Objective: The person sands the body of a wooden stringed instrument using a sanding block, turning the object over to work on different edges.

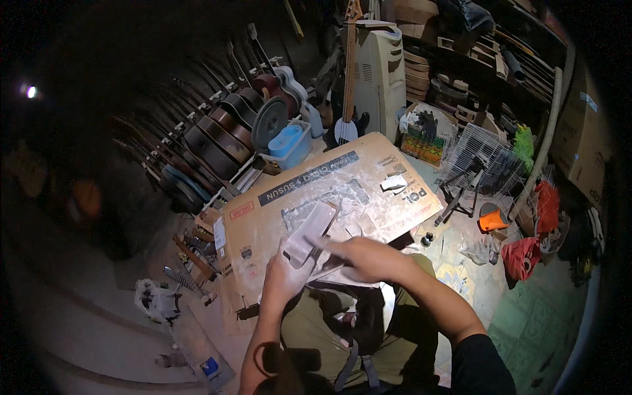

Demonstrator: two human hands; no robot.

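My left hand [286, 276] grips a pale, dust-coated oblong piece [311, 229] that tilts up over a large cardboard sheet [263, 204]. My right hand [359, 259] is at the lower right of that piece, its fingers curled and slightly blurred; what they hold is hidden. A small white scrap [394, 184] lies on the cardboard toward the upper right, and pale dust covers much of the middle.
Guitars [217, 141] stand in a rack behind, beside a blue tub [289, 148]. A beige appliance [382, 79] is at the back, a wire cage [487, 158] and black stand [457, 197] at right, an orange object [492, 217] and red bags [521, 258] on the floor.
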